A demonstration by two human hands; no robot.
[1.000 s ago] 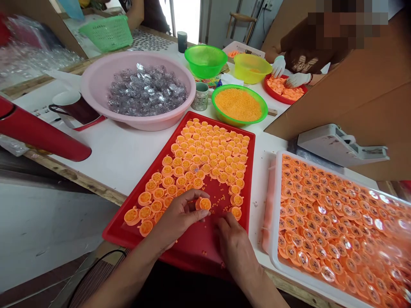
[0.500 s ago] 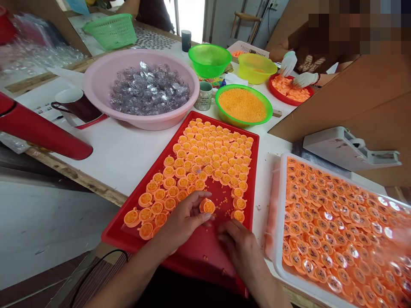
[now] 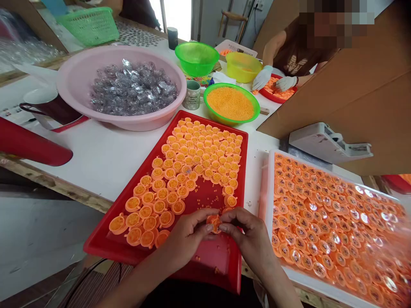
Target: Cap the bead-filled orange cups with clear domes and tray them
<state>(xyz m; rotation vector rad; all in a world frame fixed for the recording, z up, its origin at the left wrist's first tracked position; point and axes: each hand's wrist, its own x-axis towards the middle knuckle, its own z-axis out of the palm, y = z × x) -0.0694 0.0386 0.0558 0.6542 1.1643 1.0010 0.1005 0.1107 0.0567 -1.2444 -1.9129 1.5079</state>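
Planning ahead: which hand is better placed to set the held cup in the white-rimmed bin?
Probably the right hand: both it and the left hand touch the cup, but it is nearer the bin.

Reaching in with left forearm from lower left, slanting upward and to the right. Reaching in also with right forearm from lower right, slanting upward and to the left. Bringing left hand and right hand, both bare, near to each other at lower middle of the view. Bending the fingers of each hand inward, in a careful pinch. Pointing left thumb to the right and right thumb to the left, with tips close together. Showing mostly the backs of both hands.
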